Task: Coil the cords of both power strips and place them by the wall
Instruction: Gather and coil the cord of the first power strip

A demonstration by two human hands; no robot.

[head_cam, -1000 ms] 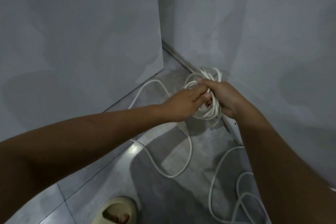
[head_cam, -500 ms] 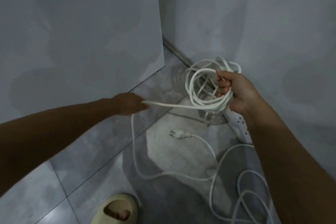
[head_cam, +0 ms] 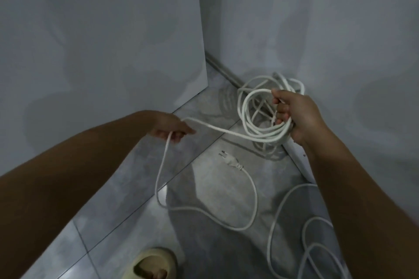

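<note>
Clutching cord coils at two o'clock, right hand faces left hand pinching the strand at nine; grey tiled floor, corner walls.

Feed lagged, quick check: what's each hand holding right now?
Left hand: closed, pinching the loose cord.
Right hand: closed, gripping the coil of cord.

Nothing legible appears in this view: no text, label, brand, number or sign. The white power strip by the right wall carries one small dark mark, too small to make out. The cord and its plug are plain white.
</note>
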